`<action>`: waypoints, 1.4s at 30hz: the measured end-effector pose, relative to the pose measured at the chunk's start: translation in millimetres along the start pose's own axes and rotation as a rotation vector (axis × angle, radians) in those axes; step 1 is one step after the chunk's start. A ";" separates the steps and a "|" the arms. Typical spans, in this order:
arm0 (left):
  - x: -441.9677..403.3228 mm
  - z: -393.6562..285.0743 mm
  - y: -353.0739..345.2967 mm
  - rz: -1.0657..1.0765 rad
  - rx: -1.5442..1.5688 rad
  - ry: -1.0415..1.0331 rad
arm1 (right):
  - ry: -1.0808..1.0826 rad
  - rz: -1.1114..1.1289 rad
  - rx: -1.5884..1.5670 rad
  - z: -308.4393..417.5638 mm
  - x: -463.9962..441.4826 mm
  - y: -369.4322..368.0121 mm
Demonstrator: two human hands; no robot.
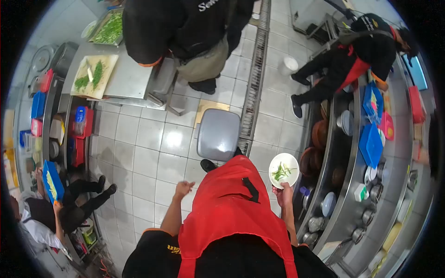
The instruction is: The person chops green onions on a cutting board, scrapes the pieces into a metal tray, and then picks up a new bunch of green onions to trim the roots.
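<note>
My right hand (284, 193) grips the near rim of a white bowl (276, 160), thumb on top. In the bowl lie thin cut green strips (282, 172), which look like sliced vegetable. My left hand (185, 189) hangs over the floor to the left of my red apron (232, 199). Its fingers are loosely curled, and I see nothing in them.
A grey lidded bin (219, 134) stands ahead on the tiles beside a floor drain (255, 78). Steel shelves (345, 162) with pans and blue trays line the right. A cutting board (109, 69) lies on a steel table ahead left. Three other people stand nearby.
</note>
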State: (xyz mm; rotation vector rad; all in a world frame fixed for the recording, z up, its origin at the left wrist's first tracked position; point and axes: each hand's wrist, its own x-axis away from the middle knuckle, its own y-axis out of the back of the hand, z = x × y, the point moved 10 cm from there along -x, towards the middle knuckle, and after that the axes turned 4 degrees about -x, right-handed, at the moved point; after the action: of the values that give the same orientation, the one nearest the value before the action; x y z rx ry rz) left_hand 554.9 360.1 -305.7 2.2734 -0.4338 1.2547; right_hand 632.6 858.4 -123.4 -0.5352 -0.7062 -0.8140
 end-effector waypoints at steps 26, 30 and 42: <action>335.2 170.5 -7.3 -0.181 0.134 0.646 | 0.113 0.077 1.524 -114.2 -270.1 -139.8; 349.7 208.9 -72.0 -0.074 -0.080 0.453 | -0.069 0.198 1.394 -160.5 -290.1 -140.0; 298.9 232.5 -27.7 -0.296 0.825 0.407 | -0.429 -0.001 1.299 -108.9 -233.4 -59.4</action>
State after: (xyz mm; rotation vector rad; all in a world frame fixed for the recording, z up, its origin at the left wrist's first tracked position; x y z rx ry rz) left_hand 885.8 240.6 -163.0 2.4451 0.6641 1.8972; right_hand 510.4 859.4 -357.7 0.4940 -1.4365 -0.1057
